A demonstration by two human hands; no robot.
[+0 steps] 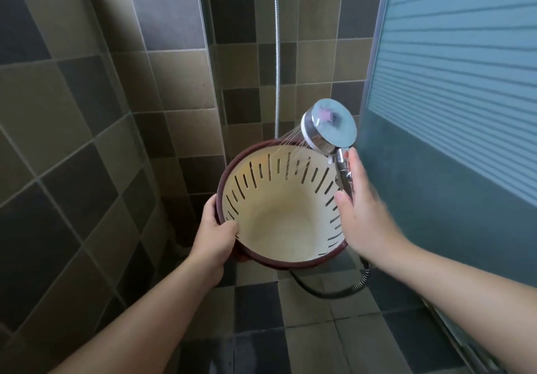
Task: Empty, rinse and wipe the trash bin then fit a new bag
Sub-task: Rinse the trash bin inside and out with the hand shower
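A cream trash bin (279,222) with a dark red rim and slotted walls is held up in a shower stall, tilted with its mouth toward me. It has no bag or rubbish in it. My left hand (216,235) grips its left rim, thumb inside. My right hand (363,208) holds the handle of a chrome shower head (329,131) just above the bin's upper right rim. Thin jets of water spray from the head onto the bin's far inner wall.
Brown and grey tiled walls (87,112) close in on the left and behind. A frosted glass shower door (453,83) stands at the right. The metal hose (334,289) loops under the bin and rises along the back corner. Tiled floor lies below.
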